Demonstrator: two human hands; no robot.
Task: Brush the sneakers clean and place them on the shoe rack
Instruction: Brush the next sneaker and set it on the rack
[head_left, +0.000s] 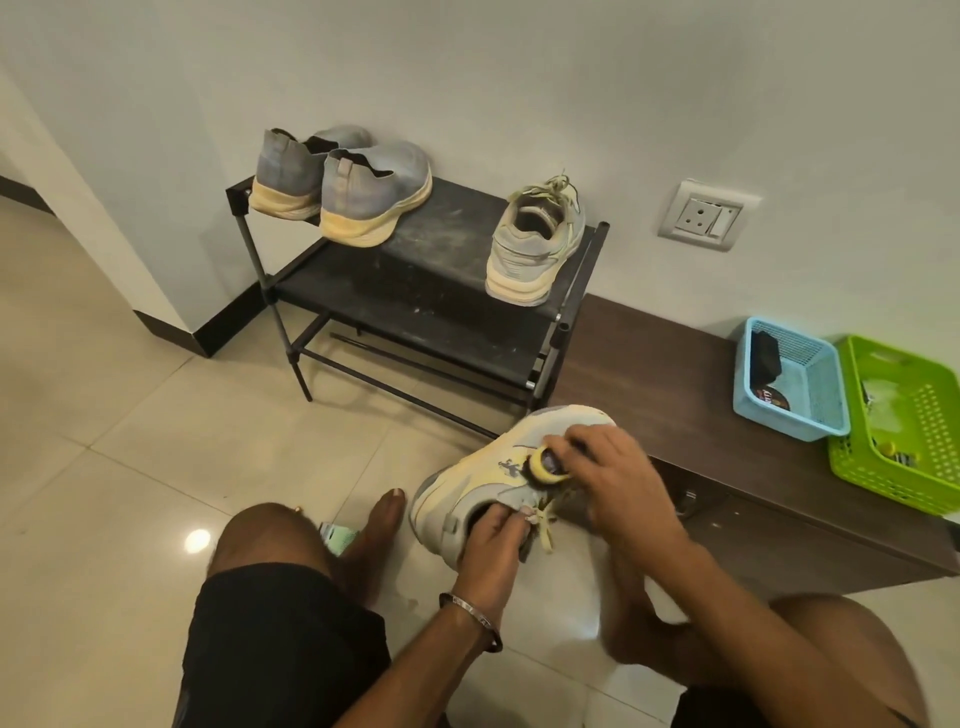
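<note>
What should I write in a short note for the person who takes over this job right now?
Left hand grips the sneaker at its collar, near the laces, holding it above the floor.
Right hand holds the brush against the side of that sneaker.
Shoe rack: on its top shelf stand a grey slip-on pair at the left and the matching sneaker at the right.
Done: three shoes are on the rack.
Left: finish brushing the held sneaker, then set it beside its mate on the rack.
</note>
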